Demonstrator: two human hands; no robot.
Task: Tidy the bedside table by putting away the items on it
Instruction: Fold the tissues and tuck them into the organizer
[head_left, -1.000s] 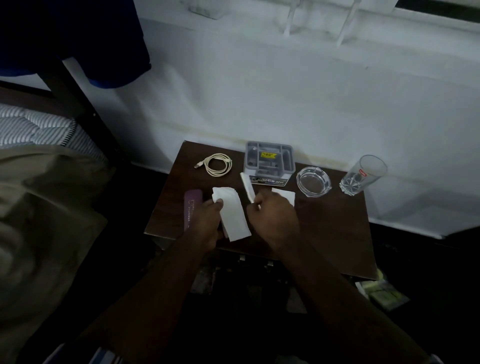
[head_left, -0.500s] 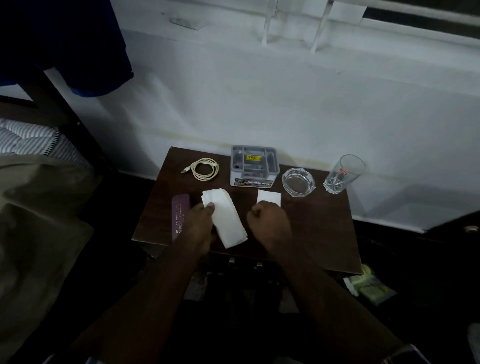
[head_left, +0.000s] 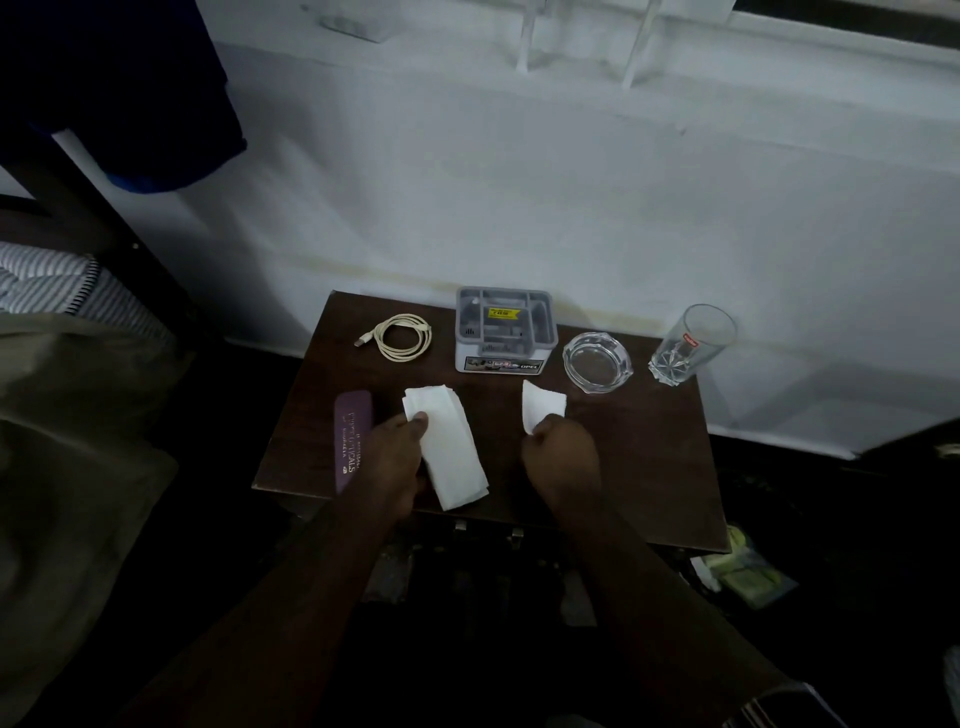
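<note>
Head view: left hand (head_left: 397, 452) pinches long white folded tissue stack (head_left: 448, 447); right hand (head_left: 561, 452) grips small white tissue piece (head_left: 540, 405) on dark wooden bedside table (head_left: 649, 467).

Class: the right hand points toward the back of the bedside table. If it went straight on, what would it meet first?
The right hand grips a small white tissue. Straight ahead lies bare tabletop, then probably the glass ashtray or the grey organiser; depth is unclear.

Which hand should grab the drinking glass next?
Probably the right hand: the drinking glass stands at the table's far right corner, nearer that hand. The right holds only a small paper; the left hand pins a tissue stack.
</note>
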